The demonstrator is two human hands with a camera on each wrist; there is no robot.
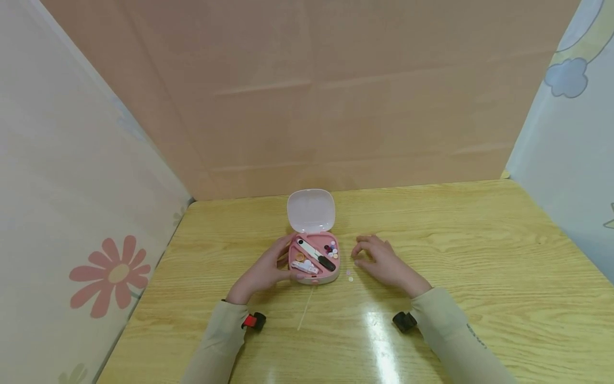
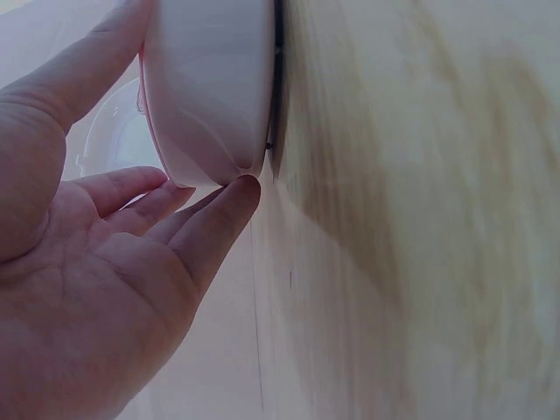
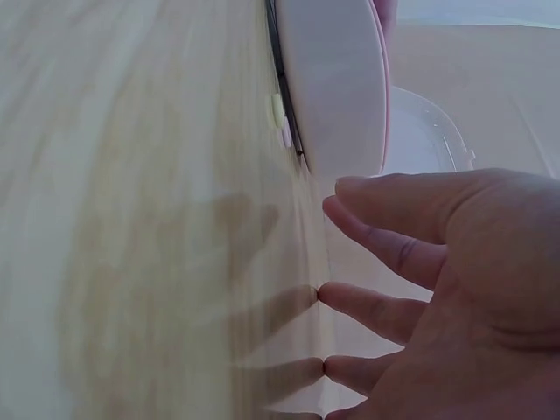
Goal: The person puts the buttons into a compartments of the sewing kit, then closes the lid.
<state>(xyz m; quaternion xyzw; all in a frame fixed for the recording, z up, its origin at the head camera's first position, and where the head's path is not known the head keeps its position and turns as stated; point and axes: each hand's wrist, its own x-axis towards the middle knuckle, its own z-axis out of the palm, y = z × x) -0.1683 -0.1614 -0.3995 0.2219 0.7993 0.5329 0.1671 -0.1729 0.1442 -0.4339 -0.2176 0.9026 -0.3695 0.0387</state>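
Note:
A pink sewing box [image 1: 290, 271] stands on the table with its translucent lid [image 1: 311, 210] raised. My left hand [image 1: 268, 271] grips its left side, thumb by the front edge and fingers farther back. A long tool with a white body and black end [image 1: 315, 254] lies diagonally across the box. Small coloured buttons [image 1: 333, 250] fill the right compartment; a white piece [image 1: 305, 267] and an orange round item [image 1: 299, 257] are in the left one. To the right of the box, my right hand [image 1: 384, 262] has loosely bent fingers, fingertips at the tabletop. Two buttons, one pink [image 1: 348, 272] and one pale yellow [image 3: 277, 110], lie beside the box.
The wooden table [image 1: 460, 229] reaches back to a brown cloth backdrop [image 1: 336, 106]. Patterned panels stand at the left [image 1: 77, 160] and right [image 1: 575, 160]. A thin pale strip [image 1: 305, 308] shows on the table in front of the box.

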